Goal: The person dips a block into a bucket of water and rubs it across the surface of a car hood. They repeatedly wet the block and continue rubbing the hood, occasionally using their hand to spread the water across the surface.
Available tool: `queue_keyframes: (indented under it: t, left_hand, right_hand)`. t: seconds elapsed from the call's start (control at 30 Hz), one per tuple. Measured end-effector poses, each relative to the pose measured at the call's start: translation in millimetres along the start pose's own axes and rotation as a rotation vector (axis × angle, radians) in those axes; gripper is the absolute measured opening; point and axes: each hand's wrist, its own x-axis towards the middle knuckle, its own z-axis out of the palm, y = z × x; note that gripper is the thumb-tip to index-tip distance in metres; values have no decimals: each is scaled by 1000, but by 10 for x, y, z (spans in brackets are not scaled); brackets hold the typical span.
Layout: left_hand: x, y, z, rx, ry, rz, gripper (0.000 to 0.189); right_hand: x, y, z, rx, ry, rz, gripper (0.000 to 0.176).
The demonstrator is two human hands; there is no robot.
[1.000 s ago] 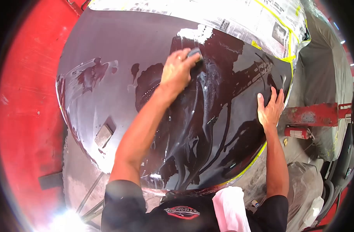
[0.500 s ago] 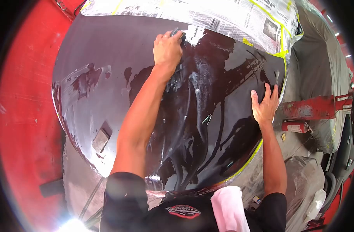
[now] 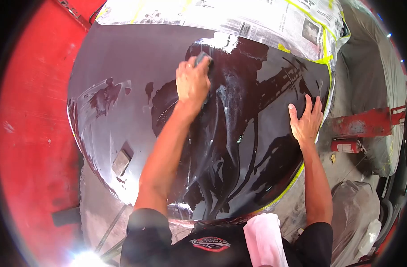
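My left hand (image 3: 192, 82) is closed around a dark grey sanding block (image 3: 203, 58), pressed onto the wet, dark car hood (image 3: 136, 49). Most of the block is hidden under the palm and fingers. Water and whitish slurry streak the panel from there down towards me. My right hand (image 3: 306, 121) lies flat near the hood's right edge, fingers spread, holding nothing. A second, grey-brown rectangular block (image 3: 121, 163) rests on the hood at the lower left, apart from both hands.
Newspaper (image 3: 257, 26) held by yellow tape covers the area beyond the hood. To the right are a red metal beam (image 3: 359, 123), a fire extinguisher (image 3: 346, 146) and plastic-covered items (image 3: 352, 213). A red surface (image 3: 34, 111) stands at left. A pink-white towel (image 3: 264, 240) hangs at my front.
My left hand has slid the sanding block a short way back towards me over the hood. My right hand keeps its place on the panel. The view has shifted slightly.
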Motion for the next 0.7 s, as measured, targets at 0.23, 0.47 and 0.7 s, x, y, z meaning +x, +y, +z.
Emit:
queue_keyframes:
  t: [0.23, 0.47, 0.7]
  left_hand:
    - [-32, 24, -12, 14, -82, -41, 32]
    - [346, -9, 211, 75, -60, -83, 30]
    - [316, -44, 173, 62, -59, -55, 30]
  right_hand:
    - [-15, -16, -54, 24, -12, 3, 76]
    - [-8, -15, -35, 30, 0, 0, 75]
    - [-30, -5, -30, 10, -6, -18, 76]
